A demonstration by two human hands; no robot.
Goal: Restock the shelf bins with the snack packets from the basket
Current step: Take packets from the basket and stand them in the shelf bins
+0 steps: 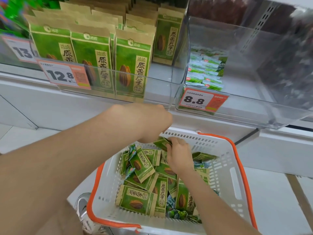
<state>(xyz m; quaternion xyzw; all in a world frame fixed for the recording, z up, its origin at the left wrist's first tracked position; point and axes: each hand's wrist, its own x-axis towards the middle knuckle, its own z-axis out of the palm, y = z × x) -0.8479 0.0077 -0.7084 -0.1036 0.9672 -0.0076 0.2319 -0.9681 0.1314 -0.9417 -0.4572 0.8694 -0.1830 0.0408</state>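
A white shelf [25, 77] runs across the view, its front edge a broad pale band. Below it, a white base panel [279, 150] steps back toward the floor. A grey upright strip [263, 19] with rows of slots rises at the upper right. Three orange-and-white price tags read 12.8 [65, 76], 8.8 [203, 100] and a cut-off 13 [22, 50]. The floor [10, 138] is pale tile with thin dark seams. A brown strip [294, 189] crosses it at the lower right. The light is bright and even.
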